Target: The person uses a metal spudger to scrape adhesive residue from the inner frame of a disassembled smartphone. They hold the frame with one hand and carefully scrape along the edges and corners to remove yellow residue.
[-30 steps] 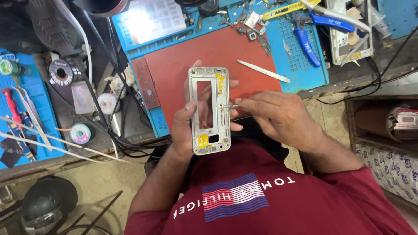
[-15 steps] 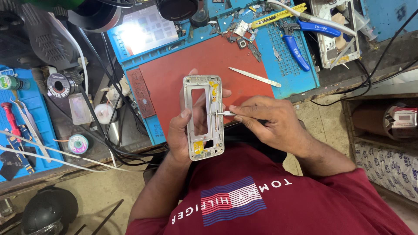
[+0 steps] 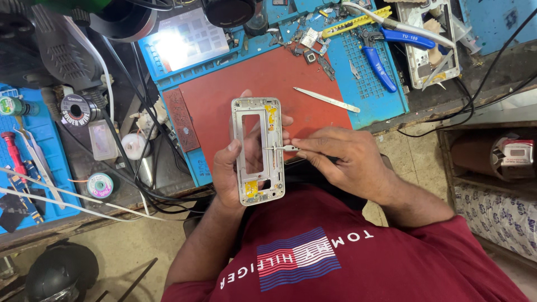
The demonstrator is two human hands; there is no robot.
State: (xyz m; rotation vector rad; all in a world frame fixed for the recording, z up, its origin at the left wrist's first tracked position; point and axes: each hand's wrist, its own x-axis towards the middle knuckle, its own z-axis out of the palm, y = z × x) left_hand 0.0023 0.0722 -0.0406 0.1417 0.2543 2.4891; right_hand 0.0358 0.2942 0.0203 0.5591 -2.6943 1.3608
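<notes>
Head view only. Clutter sits all over the bench (image 3: 503, 72): red work mat (image 3: 263, 84) in the middle, framed by a blue mat (image 3: 363, 89), w/ a flat metal pry blade (image 3: 327, 99) lying loose near the red mat's right edge. Blue-handled pliers (image 3: 386, 56) lie toward the bench's back right, a yellow utility knife (image 3: 355, 21) just behind them, and a second phone housing (image 3: 430, 42) at the far back right corner. Left side: solder wire spool (image 3: 77, 109), small green-labelled reel (image 3: 100, 185), red screwdriver (image 3: 14, 156) on another blue pad, black cables running btwn them. Small chips and screws are scattered at the back of the red mat; too small to sort.

Count: 2 phone frames, 1 pliers, 1 knife, 1 pry blade, 2 reels.

Nothing blocks the work; my own hands cover the frame's lower left side and the front edge of the mat.

Left hand (image 3: 226, 179) is wrapped around the silver phone frame (image 3: 258, 151), thumb on its front left rail, other fingertips showing past the right and top edge, clamped firm. Frame is held upright over the bench's front edge, above my lap, yellow patches at top and bottom. Right hand (image 3: 347, 162) pinches a thin metal tool (image 3: 279, 148), fingers closed tight on it, tip touching the frame's right rail mid-height.
</notes>
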